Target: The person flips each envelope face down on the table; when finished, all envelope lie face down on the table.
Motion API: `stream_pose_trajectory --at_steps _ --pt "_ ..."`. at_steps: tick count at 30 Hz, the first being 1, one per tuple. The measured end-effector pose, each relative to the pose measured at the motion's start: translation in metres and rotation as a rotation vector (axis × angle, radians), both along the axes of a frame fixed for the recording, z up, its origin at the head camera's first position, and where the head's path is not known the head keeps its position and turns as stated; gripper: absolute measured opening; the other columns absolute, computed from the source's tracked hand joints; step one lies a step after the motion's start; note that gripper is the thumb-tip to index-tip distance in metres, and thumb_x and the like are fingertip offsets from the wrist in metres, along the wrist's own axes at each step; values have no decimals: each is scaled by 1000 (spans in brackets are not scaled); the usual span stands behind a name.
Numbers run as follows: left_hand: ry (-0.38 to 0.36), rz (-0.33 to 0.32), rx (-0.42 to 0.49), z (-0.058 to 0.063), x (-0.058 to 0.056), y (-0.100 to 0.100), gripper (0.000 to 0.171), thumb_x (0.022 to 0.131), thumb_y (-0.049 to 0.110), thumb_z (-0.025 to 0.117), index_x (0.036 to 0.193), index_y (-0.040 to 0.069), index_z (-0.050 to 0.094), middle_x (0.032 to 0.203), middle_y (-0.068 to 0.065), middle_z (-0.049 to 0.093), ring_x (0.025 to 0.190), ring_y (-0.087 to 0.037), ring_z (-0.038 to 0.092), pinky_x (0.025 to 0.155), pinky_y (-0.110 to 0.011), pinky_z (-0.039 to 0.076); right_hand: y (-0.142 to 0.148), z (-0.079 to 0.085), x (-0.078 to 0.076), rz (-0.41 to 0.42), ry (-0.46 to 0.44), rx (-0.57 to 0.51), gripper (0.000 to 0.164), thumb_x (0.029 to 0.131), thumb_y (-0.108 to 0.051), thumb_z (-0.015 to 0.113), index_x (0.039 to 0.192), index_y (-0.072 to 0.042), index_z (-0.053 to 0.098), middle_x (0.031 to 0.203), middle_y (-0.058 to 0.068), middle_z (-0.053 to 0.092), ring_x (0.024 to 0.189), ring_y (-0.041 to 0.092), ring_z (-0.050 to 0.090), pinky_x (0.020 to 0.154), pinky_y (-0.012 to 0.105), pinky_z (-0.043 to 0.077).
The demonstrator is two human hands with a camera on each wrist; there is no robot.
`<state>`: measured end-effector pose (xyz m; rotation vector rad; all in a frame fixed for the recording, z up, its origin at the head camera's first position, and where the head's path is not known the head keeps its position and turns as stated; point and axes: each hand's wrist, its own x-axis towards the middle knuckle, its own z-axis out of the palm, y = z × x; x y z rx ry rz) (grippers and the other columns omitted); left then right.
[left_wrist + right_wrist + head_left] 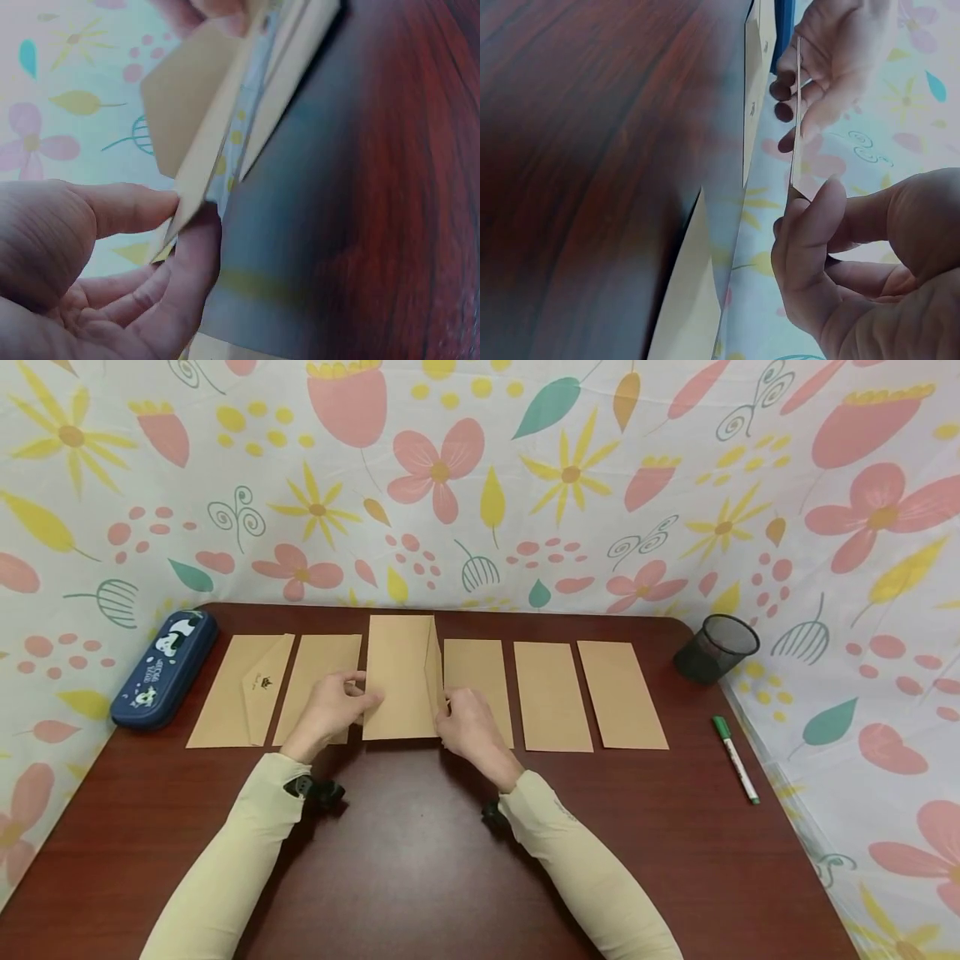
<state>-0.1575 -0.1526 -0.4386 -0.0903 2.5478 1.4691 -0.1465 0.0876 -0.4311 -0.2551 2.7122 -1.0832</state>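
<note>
A kraft-paper envelope [397, 681] is lifted above the table between my two hands. My left hand [327, 710] pinches its left edge between thumb and fingers, seen close in the left wrist view, where the envelope's flap [187, 97] stands out from the body. At the opposite edge, my right hand [474, 727] grips the paper with thumb and fingers; the right wrist view catches the envelope [797, 142] nearly edge-on. Beside my left hand lies another envelope [318, 668], partly covered by it. Just right of the lifted one is an envelope [480, 668] partly behind my right hand.
On the dark wooden table [420, 860], an envelope [225, 693] with a crown-printed flap lies at left, and plain envelopes [555, 697] [622, 693] at right. A blue pencil case [165, 668], black mesh cup [716, 649] and green-capped marker [736, 760] sit near the edges.
</note>
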Motion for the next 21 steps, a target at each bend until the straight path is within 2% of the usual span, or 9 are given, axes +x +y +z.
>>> stream_pose_trajectory --at_steps 2,4,5,9,11,14,16,18,21 --pt "-33 -9 92 1 1 -1 62 102 15 72 157 -5 51 94 -6 71 71 -9 71 75 -24 60 2 -1 0 10 19 -4 22 103 -4 54 112 2 73 75 9 72 50 9 60 53 25 44" --pt "-49 -18 157 2 2 -2 61 103 11 71 158 -4 49 88 2 67 76 -8 70 75 -23 62 5 -3 1 17 35 -13 18 104 -5 56 109 1 71 71 7 71 50 8 62 55 24 44" --pt "-55 -19 183 2 2 -3 61 103 9 70 159 -4 48 86 5 67 78 -8 69 76 -23 62 3 9 6 12 14 -15 22 103 -3 57 118 3 72 73 10 71 49 9 60 55 24 44" --pt "-54 -16 231 6 4 -2 61 104 8 71 159 -3 47 82 10 67 79 -5 69 77 -22 62 4 8 6 8 15 -55 44 104 -4 57 146 5 63 87 14 77 51 8 59 52 21 45" --pt "-50 -9 246 7 4 -1 61 104 8 71 159 -3 47 80 11 66 78 -4 69 76 -22 62 5 7 5 5 18 -85 47 103 -6 58 149 6 61 99 16 78 60 8 62 55 21 49" --pt "-42 -5 253 7 5 -1 61 104 8 71 159 -4 47 78 12 66 77 -3 68 75 -21 62 6 5 3 3 16 -133 49 103 -14 63 149 4 62 112 15 79 74 12 70 67 22 55" --pt "-43 3 252 7 5 -2 61 104 8 71 159 -4 47 79 12 65 77 -3 67 75 -21 62 7 5 2 1 7 -154 50 105 -22 67 148 2 63 113 14 79 82 15 71 74 25 56" --pt "-44 7 252 6 5 -3 62 104 8 71 160 -4 46 80 12 65 77 -2 67 74 -21 62 7 4 1 -4 -9 -173 53 105 -29 69 148 1 63 111 13 78 83 17 72 78 28 57" --pt "-46 15 255 5 6 -2 61 104 8 71 159 -4 47 81 11 64 77 -2 67 74 -21 62 7 5 0 -25 -27 -191 56 104 -31 74 148 2 63 105 11 76 86 16 68 81 29 56"
